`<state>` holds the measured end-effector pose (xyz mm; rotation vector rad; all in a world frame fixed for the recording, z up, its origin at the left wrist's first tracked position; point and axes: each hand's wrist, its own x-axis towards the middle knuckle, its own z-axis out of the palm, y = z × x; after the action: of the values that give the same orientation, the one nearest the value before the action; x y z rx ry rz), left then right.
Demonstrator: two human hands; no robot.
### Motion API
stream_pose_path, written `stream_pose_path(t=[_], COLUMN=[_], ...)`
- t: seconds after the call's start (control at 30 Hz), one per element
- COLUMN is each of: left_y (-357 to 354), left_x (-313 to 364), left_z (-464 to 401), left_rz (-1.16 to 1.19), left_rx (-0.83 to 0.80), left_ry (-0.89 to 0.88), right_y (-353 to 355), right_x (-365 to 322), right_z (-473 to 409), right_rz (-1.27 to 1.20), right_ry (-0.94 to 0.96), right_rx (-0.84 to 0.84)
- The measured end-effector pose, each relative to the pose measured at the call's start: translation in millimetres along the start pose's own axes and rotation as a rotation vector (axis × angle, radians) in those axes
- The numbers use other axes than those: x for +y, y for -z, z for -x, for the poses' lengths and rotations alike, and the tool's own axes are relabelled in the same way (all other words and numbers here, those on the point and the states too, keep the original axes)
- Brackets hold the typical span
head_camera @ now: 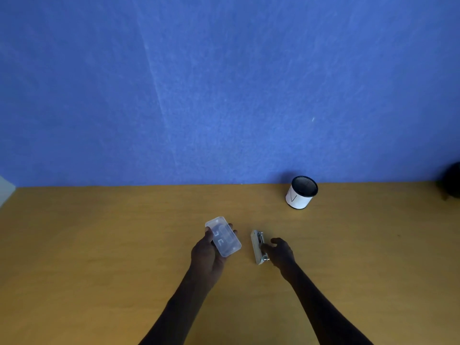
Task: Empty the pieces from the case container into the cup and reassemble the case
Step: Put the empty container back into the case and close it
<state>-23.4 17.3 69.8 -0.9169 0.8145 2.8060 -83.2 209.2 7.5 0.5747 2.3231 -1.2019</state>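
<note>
My left hand [207, 247] holds a clear plastic case lid [223, 236] flat above the table, thumb on its left edge and fingers on the far side. To its right the other half of the case [256, 247] stands tilted on its long edge on the table, with small metal pieces [261, 239] showing inside it. My right hand [280, 251] grips that half from the right, fingers on its open side. A white cup with a black mesh rim [301, 192] stands at the back right, apart from both hands.
The wooden table [99, 245] runs up to a blue wall [224, 83]. A dark object [451, 181] sits at the far right edge. A white corner [6, 190] shows at the far left.
</note>
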Motion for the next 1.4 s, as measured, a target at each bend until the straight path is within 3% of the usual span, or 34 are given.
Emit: stream_pose_path(t=[0.27, 0.63, 1.03, 1.2, 1.4], left_y=[19.8, 36.3, 50.8, 43.8, 20.6], left_x=[4.1, -2.7, 2.6, 2.7, -0.9], left_z=[6.7, 6.9, 9.3, 10.1, 10.6], left_rz=[-0.005, 0.034, -0.015, -0.026, 0.006], left_rx=[0.031, 0.002, 0.007, 0.003, -0.082], left_ry=[0.029, 0.038, 0.018, 0.025, 0.011], right_y=[-5.0, -23.4, -34.5, -32.3, -24.7], right_x=[2.9, -9.9, -33.2, -70.8, -109.0], right_z=[-2.7, -3.2, 20.3, 53.9, 92.6], right_rz=[-0.022, -0.191, -0.170, -0.136, 0.237], right_ry=[0.061, -0.035, 0.003, 0.195, 0.593], right_rx=[-0.070, -0.079, -0.071, -0.164, -0.047])
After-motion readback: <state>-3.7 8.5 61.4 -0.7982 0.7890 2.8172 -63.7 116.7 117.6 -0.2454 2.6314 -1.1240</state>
